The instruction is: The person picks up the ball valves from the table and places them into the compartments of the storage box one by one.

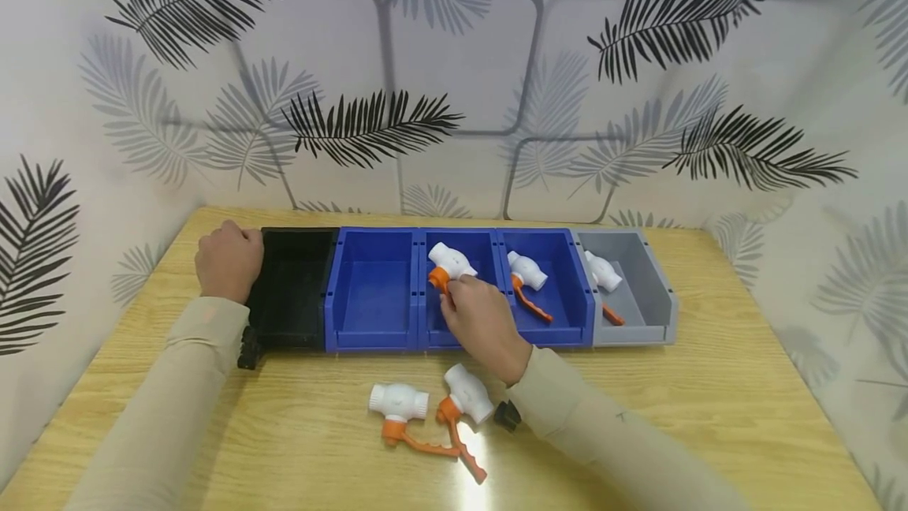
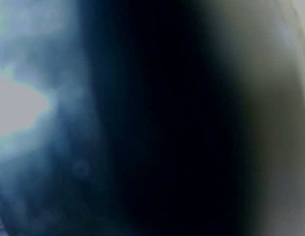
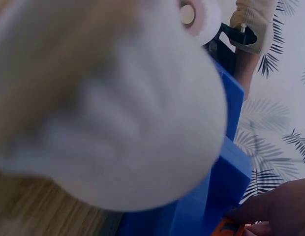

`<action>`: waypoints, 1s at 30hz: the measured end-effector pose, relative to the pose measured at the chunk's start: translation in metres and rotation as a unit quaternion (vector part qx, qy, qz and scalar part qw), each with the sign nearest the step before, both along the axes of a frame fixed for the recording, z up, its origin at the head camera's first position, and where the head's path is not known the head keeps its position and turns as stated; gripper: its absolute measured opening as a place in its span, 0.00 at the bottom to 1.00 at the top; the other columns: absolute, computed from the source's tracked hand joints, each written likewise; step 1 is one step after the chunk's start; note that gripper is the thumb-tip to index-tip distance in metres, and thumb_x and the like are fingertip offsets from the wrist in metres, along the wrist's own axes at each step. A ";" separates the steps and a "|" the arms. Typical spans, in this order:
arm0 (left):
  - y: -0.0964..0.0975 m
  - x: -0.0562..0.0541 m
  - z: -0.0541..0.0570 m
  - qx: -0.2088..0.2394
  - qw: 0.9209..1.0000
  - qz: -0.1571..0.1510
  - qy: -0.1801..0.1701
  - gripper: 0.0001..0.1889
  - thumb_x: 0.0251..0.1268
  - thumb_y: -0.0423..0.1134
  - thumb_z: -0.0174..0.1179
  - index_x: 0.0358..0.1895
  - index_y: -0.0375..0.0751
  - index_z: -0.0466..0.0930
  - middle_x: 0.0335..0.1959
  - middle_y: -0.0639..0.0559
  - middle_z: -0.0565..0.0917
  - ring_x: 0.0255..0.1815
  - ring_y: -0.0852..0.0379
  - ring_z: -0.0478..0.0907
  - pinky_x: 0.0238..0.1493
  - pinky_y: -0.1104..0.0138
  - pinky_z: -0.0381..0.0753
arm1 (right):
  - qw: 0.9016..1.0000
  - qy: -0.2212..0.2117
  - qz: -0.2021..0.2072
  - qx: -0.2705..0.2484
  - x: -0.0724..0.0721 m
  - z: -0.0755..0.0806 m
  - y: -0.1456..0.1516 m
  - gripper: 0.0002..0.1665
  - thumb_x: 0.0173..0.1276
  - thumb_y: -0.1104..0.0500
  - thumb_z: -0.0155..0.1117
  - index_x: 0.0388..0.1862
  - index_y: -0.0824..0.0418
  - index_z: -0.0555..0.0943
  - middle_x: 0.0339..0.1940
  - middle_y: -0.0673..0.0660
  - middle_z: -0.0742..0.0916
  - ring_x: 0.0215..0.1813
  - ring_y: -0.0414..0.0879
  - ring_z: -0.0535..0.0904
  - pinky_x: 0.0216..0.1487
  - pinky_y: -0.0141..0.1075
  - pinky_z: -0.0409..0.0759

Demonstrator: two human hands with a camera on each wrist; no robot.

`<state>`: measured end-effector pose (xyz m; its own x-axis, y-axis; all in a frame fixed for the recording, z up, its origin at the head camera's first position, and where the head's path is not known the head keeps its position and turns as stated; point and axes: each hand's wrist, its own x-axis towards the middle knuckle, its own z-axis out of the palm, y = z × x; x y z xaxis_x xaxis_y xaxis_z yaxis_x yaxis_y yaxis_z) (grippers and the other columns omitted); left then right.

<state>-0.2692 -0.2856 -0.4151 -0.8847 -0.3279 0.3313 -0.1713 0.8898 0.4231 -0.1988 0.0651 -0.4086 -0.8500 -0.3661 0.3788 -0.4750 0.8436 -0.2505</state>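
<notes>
My right hand (image 1: pixel 485 326) pinches the orange lever of a white plastic ball valve (image 1: pixel 452 260) inside the middle blue bin (image 1: pixel 459 340). The right wrist view shows the fingers (image 3: pixel 285 209) on the orange lever (image 3: pixel 228 228); a big blurred white shape, probably another valve close to the camera, covers much of that view. At the far left, my left hand (image 1: pixel 228 259) grips the left rim of the black bin (image 1: pixel 294 322), fingers curled and largely hidden. The left wrist view is dark and blurred. Two more ball valves, one left (image 1: pixel 399 402) and one right (image 1: pixel 468 394), lie on the table in front.
The bins stand in a row along the table's back. A ball valve (image 1: pixel 527 271) lies in the right blue bin (image 1: pixel 556 336), another (image 1: pixel 603 272) in the grey bin (image 1: pixel 631 333). The left blue bin (image 1: pixel 376 298) shows a bare floor. Behind rises a leaf-patterned wall (image 1: pixel 454 61).
</notes>
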 end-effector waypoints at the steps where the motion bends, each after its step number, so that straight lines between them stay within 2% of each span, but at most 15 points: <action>1: 0.000 0.000 0.000 0.000 1.000 -0.001 0.001 0.20 0.67 0.40 0.34 0.20 0.30 0.65 0.19 0.33 0.69 0.25 0.30 0.69 0.24 0.46 0.68 | 1.000 0.001 -0.002 0.000 -0.002 -0.001 -0.001 0.09 0.61 0.60 0.62 0.24 0.62 0.79 0.17 0.51 0.72 0.20 0.43 0.69 0.21 0.34 0.68; 16: -0.001 0.001 0.000 0.001 1.000 0.002 -0.001 0.20 0.67 0.40 0.35 0.20 0.30 0.66 0.20 0.32 0.70 0.26 0.31 0.69 0.25 0.45 0.68 | 0.999 -0.004 -0.026 0.038 -0.018 -0.024 -0.007 0.09 0.62 0.60 0.62 0.25 0.64 0.81 0.20 0.54 0.78 0.23 0.48 0.76 0.23 0.40 0.74; 23: 0.002 0.003 0.002 0.004 1.000 0.007 -0.004 0.21 0.67 0.40 0.35 0.23 0.28 0.68 0.22 0.30 0.72 0.28 0.30 0.70 0.29 0.43 0.69 | 0.998 -0.019 -0.033 0.051 -0.023 -0.030 -0.009 0.09 0.63 0.60 0.61 0.28 0.64 0.82 0.23 0.55 0.79 0.25 0.48 0.77 0.26 0.40 0.76; 30: -0.002 0.002 -0.001 0.003 1.000 0.002 -0.014 0.21 0.68 0.41 0.33 0.24 0.28 0.67 0.23 0.30 0.71 0.29 0.30 0.69 0.29 0.44 0.69 | 0.998 -0.020 -0.033 0.045 -0.025 -0.032 -0.008 0.08 0.64 0.61 0.60 0.28 0.64 0.81 0.23 0.56 0.80 0.25 0.48 0.77 0.26 0.40 0.76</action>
